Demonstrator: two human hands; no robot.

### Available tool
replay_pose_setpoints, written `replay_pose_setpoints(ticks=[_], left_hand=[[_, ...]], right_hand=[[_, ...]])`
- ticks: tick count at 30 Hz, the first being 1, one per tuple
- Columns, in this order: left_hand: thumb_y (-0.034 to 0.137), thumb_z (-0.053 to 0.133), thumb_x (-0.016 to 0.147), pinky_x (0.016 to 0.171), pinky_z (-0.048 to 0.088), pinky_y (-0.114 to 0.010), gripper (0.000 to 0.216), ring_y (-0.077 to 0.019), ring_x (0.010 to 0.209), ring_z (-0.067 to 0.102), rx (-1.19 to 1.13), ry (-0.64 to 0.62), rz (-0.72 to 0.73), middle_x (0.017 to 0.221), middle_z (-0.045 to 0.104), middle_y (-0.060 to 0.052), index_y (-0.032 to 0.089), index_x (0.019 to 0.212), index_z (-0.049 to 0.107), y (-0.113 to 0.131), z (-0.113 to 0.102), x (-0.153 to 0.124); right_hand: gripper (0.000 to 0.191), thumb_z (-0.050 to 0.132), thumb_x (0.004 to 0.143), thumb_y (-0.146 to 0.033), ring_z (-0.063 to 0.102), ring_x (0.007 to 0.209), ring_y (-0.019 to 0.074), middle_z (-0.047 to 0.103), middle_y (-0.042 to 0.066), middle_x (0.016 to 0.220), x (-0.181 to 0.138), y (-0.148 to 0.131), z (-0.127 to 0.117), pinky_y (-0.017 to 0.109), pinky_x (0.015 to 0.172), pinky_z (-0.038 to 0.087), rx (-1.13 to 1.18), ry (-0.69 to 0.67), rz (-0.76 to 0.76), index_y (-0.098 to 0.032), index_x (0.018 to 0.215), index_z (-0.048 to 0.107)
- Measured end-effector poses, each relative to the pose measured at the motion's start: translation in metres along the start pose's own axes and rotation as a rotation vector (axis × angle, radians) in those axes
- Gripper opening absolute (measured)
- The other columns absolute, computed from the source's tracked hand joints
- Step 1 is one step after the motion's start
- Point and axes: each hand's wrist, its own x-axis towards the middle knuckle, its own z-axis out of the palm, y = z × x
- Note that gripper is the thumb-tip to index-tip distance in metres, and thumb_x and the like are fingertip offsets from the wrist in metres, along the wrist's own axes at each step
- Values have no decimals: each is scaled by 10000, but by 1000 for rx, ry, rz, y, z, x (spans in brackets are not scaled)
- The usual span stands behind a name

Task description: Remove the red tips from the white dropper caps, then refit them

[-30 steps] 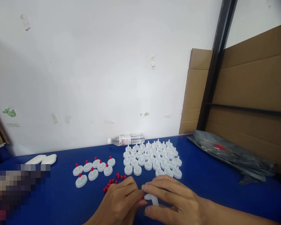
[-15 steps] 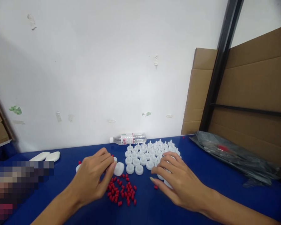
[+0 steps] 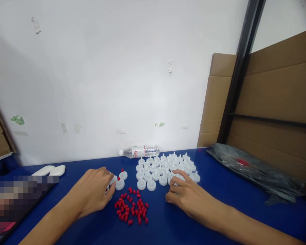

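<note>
My left hand (image 3: 95,187) is curled around a white nozzle cap (image 3: 109,194) at the left of the table; a bit of red shows between its fingers. Beside the fingertips stand white nozzle caps with red tips (image 3: 119,184), partly hidden by that hand. My right hand (image 3: 188,195) rests at the near edge of a cluster of white nozzle caps (image 3: 153,173) without red tips. Its fingers are bent and drawn together low over the table, and what they hold, if anything, is hidden. Between both hands lies a loose pile of small red tip covers (image 3: 131,207).
A clear plastic bottle (image 3: 145,151) lies behind the cluster, against the white wall. Grey plastic bags (image 3: 255,173) are at the right, before cardboard (image 3: 275,92) and a dark metal post (image 3: 241,64). Two white rounded objects (image 3: 57,170) lie at the far left, near a pixelated area.
My left hand has moved left with the white cap, uncovering red-tipped caps. My right hand's fingers have curled in, and the single red tip cover near its thumb is out of sight.
</note>
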Motion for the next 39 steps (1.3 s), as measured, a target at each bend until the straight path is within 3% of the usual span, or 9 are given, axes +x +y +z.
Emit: replay_pose_setpoints(ticks=[4, 7, 10, 13, 15, 18, 24, 31, 39], left_hand=[[259, 392, 1004, 615, 463, -358, 332, -308, 846, 612, -11, 141, 6, 779, 649, -92, 195, 788, 636, 14, -3, 4], [261, 434, 1010, 752, 536, -400, 244, -293, 973, 594, -169, 238, 53, 983, 669, -94, 186, 1078, 657, 28, 2, 4], [237, 481, 1006, 928, 547, -433, 446, -286, 1168, 559, -292, 257, 136, 1282, 617, -111, 220, 1452, 485, 43, 10, 3], [215, 484, 1011, 998, 532, -479, 541, -307, 1259, 524, -305, 224, 175, 1382, 569, -118, 251, 1544, 399, 53, 16, 3], [230, 472, 1026, 1013, 528, -501, 513, -310, 1255, 530, -314, 202, 171, 1375, 570, -124, 241, 1536, 418, 56, 19, 5], [228, 448, 1038, 1000, 537, -489, 455, -291, 1201, 564, -336, 198, 149, 1328, 590, -119, 231, 1492, 479, 56, 21, 8], [198, 401, 1058, 978, 535, -505, 429, -291, 1181, 556, -318, 175, 147, 1288, 595, -111, 236, 1478, 484, 56, 19, 11], [-19, 396, 944, 874, 553, -485, 555, -315, 1129, 565, -211, 175, 165, 1269, 600, -134, 208, 1441, 497, 56, 34, 12], [125, 434, 1036, 771, 526, -459, 200, -277, 946, 611, -274, 314, 165, 1064, 665, -79, 201, 1037, 619, 55, 31, 16]], right_hand=[[260, 559, 938, -18, 564, 901, 221, 640, 19, 795, -1, -3, -3, 539, 1181, 291, -38, -7, -12, -194, 1107, 652], [232, 550, 958, -32, 568, 915, 215, 645, 23, 825, 1, -6, -7, 531, 1193, 280, -27, -29, -35, -196, 1088, 649], [236, 513, 983, -25, 581, 926, 199, 652, 23, 853, 2, -7, -9, 518, 1220, 237, -13, -31, -68, -195, 1066, 655], [197, 518, 1009, -87, 594, 948, 195, 657, 22, 864, 1, -5, -12, 512, 1237, 202, 42, -33, -55, -201, 1071, 666], [116, 569, 1029, -237, 605, 963, 204, 662, 26, 869, 0, -3, -15, 520, 1236, 203, 88, -34, -13, -204, 1041, 680], [233, 621, 1008, -419, 616, 975, 223, 664, 32, 867, 0, 2, -19, 548, 1227, 206, 108, -51, 30, -204, 951, 693], [219, 495, 1069, -206, 608, 919, 183, 652, 8, 840, 4, 5, -20, 508, 1231, 206, 53, -102, -28, -196, 950, 678], [175, 629, 1013, -358, 611, 1012, 220, 672, 19, 869, -3, 10, -17, 546, 1230, 179, 64, -86, 39, -205, 944, 679], [168, 522, 1054, -209, 611, 935, 189, 666, 9, 858, 1, 10, -16, 524, 1222, 200, 55, -34, 7, -197, 961, 662]])
